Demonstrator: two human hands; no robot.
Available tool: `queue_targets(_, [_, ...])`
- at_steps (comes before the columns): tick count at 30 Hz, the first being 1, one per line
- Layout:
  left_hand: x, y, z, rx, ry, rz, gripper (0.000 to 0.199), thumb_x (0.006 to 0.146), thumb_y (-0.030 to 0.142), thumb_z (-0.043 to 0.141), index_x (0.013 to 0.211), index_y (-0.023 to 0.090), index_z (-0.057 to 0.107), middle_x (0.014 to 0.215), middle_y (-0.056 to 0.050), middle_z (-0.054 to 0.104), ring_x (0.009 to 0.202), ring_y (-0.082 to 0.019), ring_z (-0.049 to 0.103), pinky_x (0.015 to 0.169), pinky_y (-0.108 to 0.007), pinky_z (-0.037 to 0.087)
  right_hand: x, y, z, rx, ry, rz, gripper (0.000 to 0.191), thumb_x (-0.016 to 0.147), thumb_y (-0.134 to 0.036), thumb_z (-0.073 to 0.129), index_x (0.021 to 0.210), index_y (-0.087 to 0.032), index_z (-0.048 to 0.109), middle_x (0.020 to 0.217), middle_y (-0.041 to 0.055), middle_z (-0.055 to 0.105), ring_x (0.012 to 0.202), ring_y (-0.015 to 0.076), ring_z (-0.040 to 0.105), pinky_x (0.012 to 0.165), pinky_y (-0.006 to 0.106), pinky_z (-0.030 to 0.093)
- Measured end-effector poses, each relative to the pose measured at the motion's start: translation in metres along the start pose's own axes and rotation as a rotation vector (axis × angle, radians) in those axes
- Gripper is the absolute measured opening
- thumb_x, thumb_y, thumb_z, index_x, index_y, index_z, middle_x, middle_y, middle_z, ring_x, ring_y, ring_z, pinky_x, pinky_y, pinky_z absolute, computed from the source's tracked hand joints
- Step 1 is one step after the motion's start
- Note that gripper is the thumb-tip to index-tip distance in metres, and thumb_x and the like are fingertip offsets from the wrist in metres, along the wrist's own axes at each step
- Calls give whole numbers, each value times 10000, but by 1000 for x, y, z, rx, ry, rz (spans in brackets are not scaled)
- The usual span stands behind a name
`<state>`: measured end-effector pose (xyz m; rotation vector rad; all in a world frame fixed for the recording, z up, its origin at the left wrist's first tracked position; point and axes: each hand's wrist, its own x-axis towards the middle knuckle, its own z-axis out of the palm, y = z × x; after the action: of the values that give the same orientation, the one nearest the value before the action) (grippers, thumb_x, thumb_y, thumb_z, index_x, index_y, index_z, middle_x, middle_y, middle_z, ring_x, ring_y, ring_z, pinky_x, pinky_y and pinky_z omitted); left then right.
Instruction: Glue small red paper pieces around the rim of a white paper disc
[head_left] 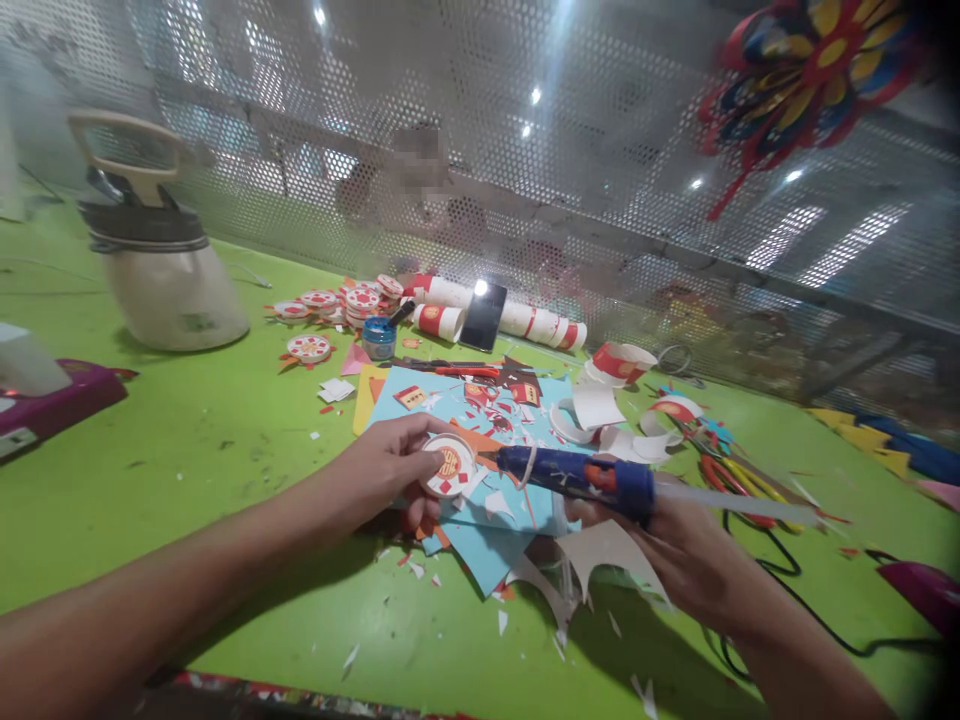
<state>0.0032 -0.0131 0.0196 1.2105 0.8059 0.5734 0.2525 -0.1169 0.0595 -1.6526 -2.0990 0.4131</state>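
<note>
Disc [450,466], white-rimmed with a gold emblem and red diamonds, is pinched in the left hand [397,462], thumb on its face and fingers behind, above blue paper sheets [487,550]. Just beside its right edge is the nozzle of a blue glue gun [581,480], clamped in the right hand [694,555]; a pale glue stick [739,502] juts from its rear. The two hands are apart.

Cut paper scraps [499,503] litter the sheets and the green tabletop [285,590] around them. Beyond the sheets are a jar of blue paint [379,340], a pile of decorated discs [363,299] and a row of nested paper cups [529,322] on their side, a phone [484,318] propped against them. On the right lie red and yellow handles [739,490]; at far left stand a white jug [169,295] and a purple power strip [75,405]. A petalled ornament [829,60] shows at upper right before perforated mesh [562,190].
</note>
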Motion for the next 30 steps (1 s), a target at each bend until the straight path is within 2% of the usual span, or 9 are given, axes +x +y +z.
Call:
queue_targets(4, [1, -2, -2, -68, -5, -3, 287, 821, 283, 655, 1058, 175, 536, 555, -25, 639, 421, -142, 579, 406, -207, 403, -1, 3, -9, 65, 75, 74, 409, 943, -541, 439, 813, -204, 631, 769, 72, 671, 704, 235, 623, 610, 327, 495])
queue_targets(7, [1, -2, -4, -106, 0, 17, 279, 811, 266, 671, 1043, 182, 540, 573, -16, 627, 457, -158, 611, 402, -208, 415, 0, 12, -22, -61, 246, 109, 384, 902, -548, 501, 809, -202, 641, 789, 74, 681, 717, 245, 622, 632, 341, 489])
queue_targets(10, [2, -1, -6, -94, 34, 19, 333, 797, 257, 690, 1081, 189, 531, 618, -18, 643, 516, -179, 655, 418, -214, 441, 4, 36, -36, -224, 372, 136, 285, 858, -469, 595, 946, -205, 656, 828, 48, 678, 707, 217, 611, 623, 312, 470])
queue_targets(12, [2, 1, -6, -106, 50, 27, 391, 789, 251, 704, 1124, 192, 513, 682, -39, 675, 592, -203, 691, 464, -233, 482, 5, 57, -42, -321, 328, 112, 291, 853, -434, 606, 988, -183, 664, 845, 58, 676, 716, 209, 612, 635, 303, 466])
queue_targets(13, [2, 1, -7, -120, 57, 41, 411, 787, 244, 706, 1143, 192, 506, 711, -48, 688, 614, -206, 699, 484, -239, 496, 6, 67, -43, -383, 352, 108, 300, 842, -424, 610, 977, -164, 673, 833, 71, 675, 715, 214, 609, 640, 310, 466])
queue_targets(17, [-1, 5, -9, -155, 94, 73, 427, 810, 203, 683, 1192, 192, 493, 703, -32, 689, 560, -161, 665, 534, -246, 528, 10, 96, -39, -453, 290, 108, 210, 774, -204, 607, 952, -172, 712, 865, 73, 690, 790, 225, 629, 711, 327, 486])
queue_targets(24, [-5, 14, -8, -193, 121, 90, 369, 827, 116, 637, 1177, 143, 524, 795, -44, 671, 608, -137, 668, 500, -190, 525, 24, 112, -17, -490, 242, 49, 340, 722, -115, 626, 1053, -112, 699, 962, 138, 650, 918, 270, 609, 805, 366, 487])
queue_targets(30, [-4, 19, -10, -196, 106, 146, 209, 815, 80, 608, 1021, 114, 600, 785, -64, 668, 601, -147, 682, 465, -179, 518, 27, 120, -1, -497, 206, 20, 386, 714, -90, 585, 1085, -109, 689, 979, 144, 626, 907, 282, 597, 803, 401, 493])
